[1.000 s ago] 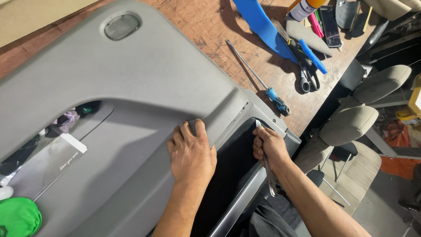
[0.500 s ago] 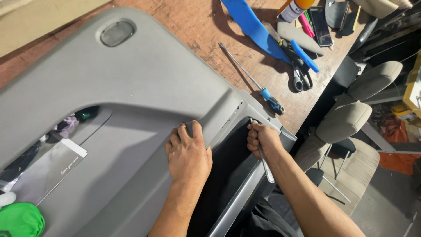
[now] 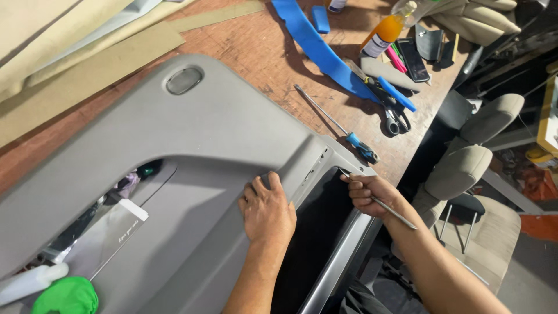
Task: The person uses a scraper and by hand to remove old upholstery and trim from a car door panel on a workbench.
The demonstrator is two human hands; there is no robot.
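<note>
Since half a second before, my right hand (image 3: 367, 192) had slid lower along the dark opening, tilting its thin metal tool (image 3: 388, 209) flatter. That hand was closed around the tool. My left hand (image 3: 267, 209) lay open and flat, pressing the grey door panel (image 3: 192, 134) just beside the opening's edge. Beyond the right hand, a blue-handled screwdriver (image 3: 337, 125) lay on the tabletop (image 3: 244, 46).

Matt grey plastic door panel (image 3: 174, 139), worn rough wooden table (image 3: 244, 46), shiny metal screwdriver shaft (image 3: 319, 107)
</note>
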